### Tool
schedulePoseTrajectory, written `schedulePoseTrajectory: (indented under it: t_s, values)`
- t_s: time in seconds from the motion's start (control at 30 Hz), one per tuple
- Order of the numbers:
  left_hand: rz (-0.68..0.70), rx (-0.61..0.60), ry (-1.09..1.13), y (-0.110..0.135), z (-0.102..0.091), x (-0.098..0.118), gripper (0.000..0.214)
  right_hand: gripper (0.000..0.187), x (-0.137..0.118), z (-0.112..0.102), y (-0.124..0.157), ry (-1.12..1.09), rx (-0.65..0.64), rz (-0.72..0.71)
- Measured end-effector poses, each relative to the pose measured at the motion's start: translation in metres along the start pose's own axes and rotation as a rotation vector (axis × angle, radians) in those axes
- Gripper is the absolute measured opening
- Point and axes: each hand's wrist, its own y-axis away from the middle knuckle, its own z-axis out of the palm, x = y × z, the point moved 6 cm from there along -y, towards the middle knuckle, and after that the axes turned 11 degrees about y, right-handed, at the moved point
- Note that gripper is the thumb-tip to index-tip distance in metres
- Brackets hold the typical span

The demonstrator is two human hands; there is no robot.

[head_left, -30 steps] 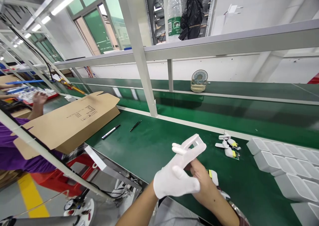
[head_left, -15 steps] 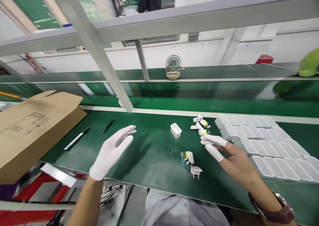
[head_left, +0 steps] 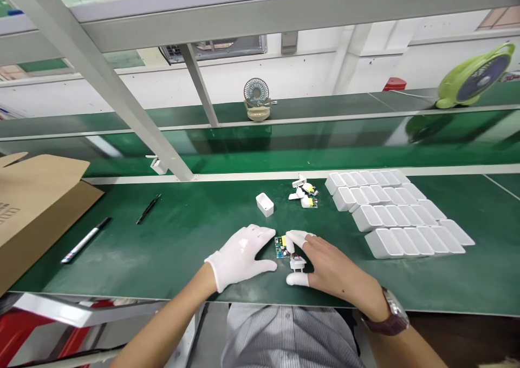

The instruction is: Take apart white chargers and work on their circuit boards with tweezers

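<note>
A small green circuit board (head_left: 280, 248) with a yellow component lies on the bench, and a white two-pin plug (head_left: 297, 263) is next to it. My left hand (head_left: 242, 257), in a white glove, reaches the board's left side with thumb and fingers apart. From the right comes my right hand (head_left: 333, 265), white covers on some fingertips. Its thumb and fingers are spread around the plug, and a covered finger overlaps the board's right side. Whether either hand touches these parts is unclear. Behind them stands an open white plastic case (head_left: 265, 204).
More boards with white plugs (head_left: 304, 194) lie farther back. Rows of white cases (head_left: 400, 216) stand at right. At left are a cardboard box (head_left: 44, 195), a marker (head_left: 85, 241) and a black pen (head_left: 148, 209). A metal post (head_left: 122, 103) rises behind the bench.
Both hands have come inward and down to the circuit board and plug, from well apart on either side. The camera view has shifted to the right.
</note>
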Motion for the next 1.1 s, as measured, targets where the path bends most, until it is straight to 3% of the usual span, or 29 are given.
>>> schedulePoseTrajectory:
  t_s: [0.13, 0.27, 0.33, 0.4, 0.47, 0.53, 0.57, 0.6, 0.7, 0.8, 0.9, 1.03, 1.1]
  values:
    - [0.026, 0.009, -0.112, -0.011, 0.014, 0.005, 0.074, 0.065, -0.006, 0.01, -0.004, 0.035, -0.005, -0.024]
    - [0.024, 0.066, -0.087, 0.001, -0.003, -0.006, 0.062, 0.071, 0.002, 0.017, -0.003, 0.031, 0.038, -0.047]
    - [-0.052, 0.163, -0.114, 0.019, -0.029, -0.032, 0.047, 0.073, 0.012, 0.02, 0.001, 0.025, 0.072, -0.036]
    - [-0.204, 0.334, -0.205, 0.05, -0.066, -0.072, 0.039, 0.071, 0.025, 0.023, 0.005, 0.02, 0.113, -0.018]
    - [-0.449, 0.56, -0.332, 0.094, -0.106, -0.118, 0.041, 0.071, 0.036, 0.025, 0.011, 0.008, 0.148, 0.013]
    - [-0.784, 0.755, -0.413, 0.144, -0.138, -0.162, 0.046, 0.073, 0.043, 0.024, 0.016, 0.002, 0.181, 0.037]
    - [-0.95, 0.827, -0.407, 0.169, -0.147, -0.18, 0.049, 0.074, 0.045, 0.022, 0.018, 0.003, 0.196, 0.041]
    - [-1.018, 0.85, -0.394, 0.185, -0.152, -0.192, 0.048, 0.074, 0.044, 0.02, 0.02, 0.008, 0.212, 0.037]
    - [-1.086, 0.861, -0.333, 0.21, -0.154, -0.208, 0.031, 0.072, 0.033, 0.004, 0.019, 0.031, 0.299, -0.041]
    - [-1.04, 0.882, -0.274, 0.206, -0.15, -0.196, 0.027, 0.069, 0.012, -0.015, 0.014, 0.036, 0.427, -0.159]
    - [-0.925, 0.932, -0.223, 0.186, -0.147, -0.159, 0.031, 0.067, -0.011, -0.032, 0.008, 0.021, 0.519, -0.27]
    - [-0.689, 0.935, -0.152, 0.138, -0.131, -0.073, 0.031, 0.064, -0.045, -0.048, 0.0, 0.01, 0.598, -0.36]
    - [-0.366, 0.824, -0.01, 0.1, -0.113, -0.017, 0.023, 0.066, -0.059, -0.053, -0.006, 0.014, 0.625, -0.343]
